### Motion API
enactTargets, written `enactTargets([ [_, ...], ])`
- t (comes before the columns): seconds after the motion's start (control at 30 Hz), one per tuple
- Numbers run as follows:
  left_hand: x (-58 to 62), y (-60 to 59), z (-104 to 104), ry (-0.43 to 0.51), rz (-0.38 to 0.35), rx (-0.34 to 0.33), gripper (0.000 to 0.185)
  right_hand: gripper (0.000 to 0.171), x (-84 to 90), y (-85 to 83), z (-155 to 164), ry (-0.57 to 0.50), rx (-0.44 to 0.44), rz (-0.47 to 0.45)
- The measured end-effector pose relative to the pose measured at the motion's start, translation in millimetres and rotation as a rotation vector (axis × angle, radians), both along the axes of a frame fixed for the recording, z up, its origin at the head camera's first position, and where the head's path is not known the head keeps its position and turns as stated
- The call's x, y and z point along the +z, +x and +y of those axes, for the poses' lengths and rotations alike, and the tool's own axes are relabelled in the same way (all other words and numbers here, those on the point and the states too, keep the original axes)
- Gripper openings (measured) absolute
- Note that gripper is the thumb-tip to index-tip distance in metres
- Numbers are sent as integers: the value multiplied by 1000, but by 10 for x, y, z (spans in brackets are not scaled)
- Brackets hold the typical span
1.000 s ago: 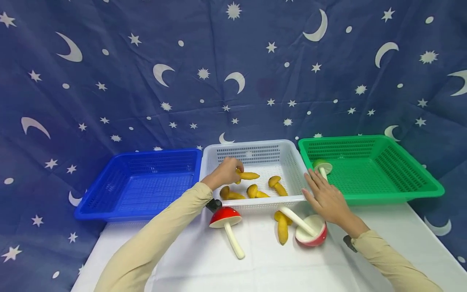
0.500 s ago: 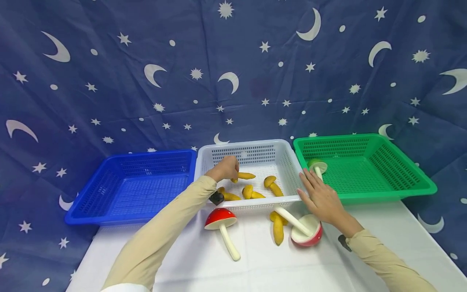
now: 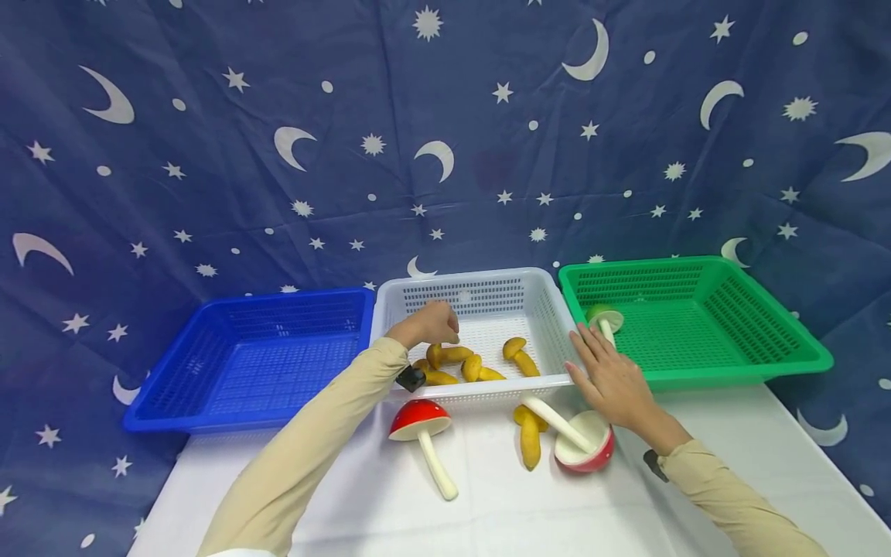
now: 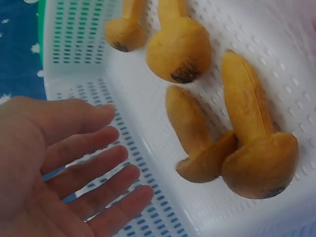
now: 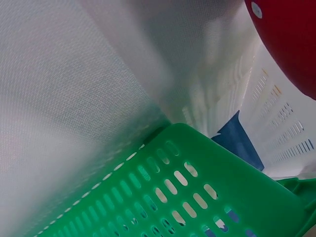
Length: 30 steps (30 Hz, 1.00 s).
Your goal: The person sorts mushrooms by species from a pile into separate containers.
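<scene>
Over the white basket (image 3: 480,272) is my left hand (image 3: 431,323). The left wrist view shows its fingers (image 4: 94,170) loosely extended and holding nothing. Several yellow toy mushrooms lie in that basket. One yellow mushroom (image 3: 448,356) is nearest the left hand, lying beside another yellow mushroom (image 3: 438,377). Further right lie a third (image 3: 482,370) and a separate yellow mushroom (image 3: 520,357). My right hand (image 3: 616,387), fingers straight, rests by the adjoining rims of the white basket and the green basket (image 3: 738,375).
The blue basket (image 3: 244,420) stands left. A green-capped mushroom (image 3: 604,316) lies in the green basket. In front, on the white tablecloth (image 3: 501,514), are a red-capped mushroom (image 3: 421,422), a yellow mushroom (image 3: 530,441) and an upturned red-capped mushroom (image 3: 592,456). A starry cloth (image 3: 473,216) hangs behind.
My left hand has let go of a yellow mushroom, which now lies lower in the white basket beside the others. The right hand has stayed in place; the view has shifted slightly.
</scene>
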<state>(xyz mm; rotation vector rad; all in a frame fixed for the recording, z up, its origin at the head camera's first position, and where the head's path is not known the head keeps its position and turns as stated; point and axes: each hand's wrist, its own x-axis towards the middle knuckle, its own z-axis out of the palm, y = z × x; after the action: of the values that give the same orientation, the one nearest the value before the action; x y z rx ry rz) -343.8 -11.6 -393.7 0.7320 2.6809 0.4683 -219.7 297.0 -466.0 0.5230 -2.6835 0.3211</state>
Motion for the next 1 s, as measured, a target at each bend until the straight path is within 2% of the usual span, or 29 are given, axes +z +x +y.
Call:
enactTargets([
  [0.2, 137, 137, 38, 32, 15, -94, 21, 58, 20, -10, -6, 5, 8, 4],
  [0.47, 273, 419, 113, 115, 51, -177, 24, 59, 17, 21, -17, 1, 3, -12],
  [0.67, 270, 626, 142, 188, 60, -198, 27, 60, 4, 35, -24, 10, 0, -15],
  [1.0, 298, 1040, 154, 235, 189, -165, 27, 59, 0, 17, -16, 13, 6, -3],
])
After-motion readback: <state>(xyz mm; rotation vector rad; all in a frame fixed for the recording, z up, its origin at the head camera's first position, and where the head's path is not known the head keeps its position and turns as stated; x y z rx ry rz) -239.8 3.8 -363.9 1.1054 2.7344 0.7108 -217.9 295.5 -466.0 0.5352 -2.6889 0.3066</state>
